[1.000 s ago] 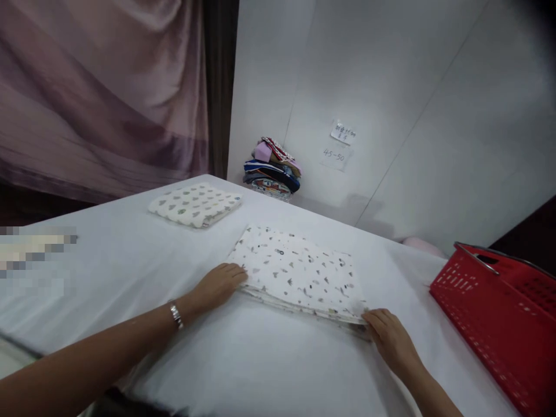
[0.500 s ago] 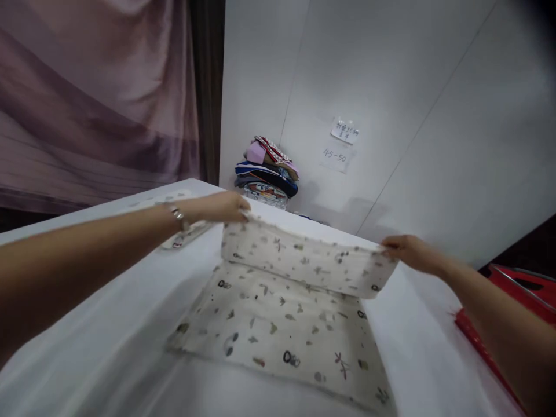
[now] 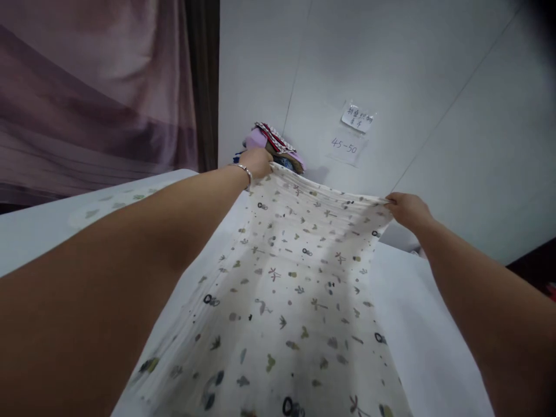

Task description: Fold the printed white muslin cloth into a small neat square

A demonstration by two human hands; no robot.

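Observation:
A white cloth (image 3: 299,289) printed with small palm trees and other motifs stretches from the bottom of the view up to both my hands. My left hand (image 3: 259,164), with a bracelet at the wrist, pinches its far left corner. At the far right corner, my right hand (image 3: 408,209) grips the edge between thumb and fingers. The far edge is pulled taut and raised above the white table (image 3: 417,301), with gathers running along it. The cloth's near end lies outside the view.
A pile of folded fabrics (image 3: 278,142) stands at the wall behind my left hand. Another pale printed cloth (image 3: 117,202) lies on the table at left. Paper labels (image 3: 345,145) are stuck to the wall. A pinkish curtain (image 3: 99,87) hangs at left.
Both hands have moved up and away, drawing the cloth's far edge with them. The folded-back part is now opened out into one long stretched sheet.

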